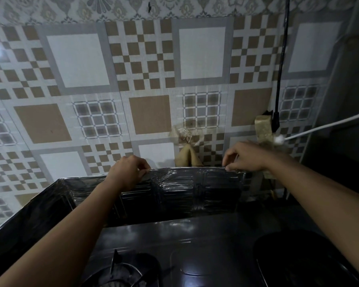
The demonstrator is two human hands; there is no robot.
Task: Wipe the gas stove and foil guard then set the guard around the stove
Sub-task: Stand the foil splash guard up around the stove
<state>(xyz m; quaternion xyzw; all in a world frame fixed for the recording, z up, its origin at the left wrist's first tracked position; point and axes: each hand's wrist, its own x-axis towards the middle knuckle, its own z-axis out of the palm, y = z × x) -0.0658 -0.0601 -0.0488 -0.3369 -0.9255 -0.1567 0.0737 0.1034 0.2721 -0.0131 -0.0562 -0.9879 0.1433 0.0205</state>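
Observation:
The dark gas stove (195,241) fills the bottom of the view, with a burner grate (122,272) at lower left and a dark round pan (294,257) on the right burner. The embossed foil guard (195,189) stands upright behind the stove and folds forward along the left side. My left hand (129,170) grips the guard's top edge left of centre. My right hand (245,157) pinches the same top edge near its right end. No cloth is in either hand.
A patterned tile wall (145,79) rises right behind the guard. A beige cloth (188,156) hangs on the wall between my hands. A black cable (282,59) and a white cord (319,127) run near a yellowed socket block (262,125) at right.

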